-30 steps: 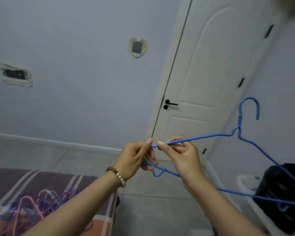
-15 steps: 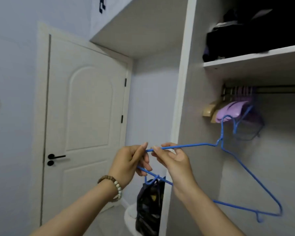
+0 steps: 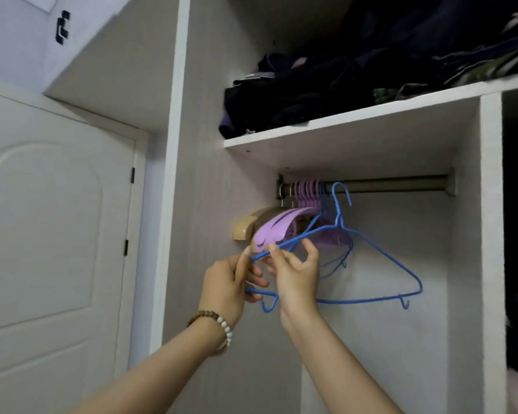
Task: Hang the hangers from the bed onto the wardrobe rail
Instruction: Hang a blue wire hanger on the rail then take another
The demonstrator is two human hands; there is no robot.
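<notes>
Both hands grip the near end of a blue wire hanger (image 3: pixel 368 300): the left hand (image 3: pixel 231 285), with a bead bracelet (image 3: pixel 223 322) on its wrist, pinches the corner, and the right hand (image 3: pixel 296 279) pinches the upper wire beside it. The hanger's hook is level with the wardrobe rail (image 3: pixel 386 185); I cannot tell if it is seated. Purple hangers (image 3: pixel 305 191) and a wooden hanger (image 3: pixel 245 228) crowd the rail's left end. On the shelf (image 3: pixel 341 124) above lie dark clothes (image 3: pixel 311 85).

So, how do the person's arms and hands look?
Both forearms are bare, with no sleeves in view. The left hand has a bead bracelet at its wrist: brown beads and a few pale ones. The right hand and its wrist wear nothing.
</notes>
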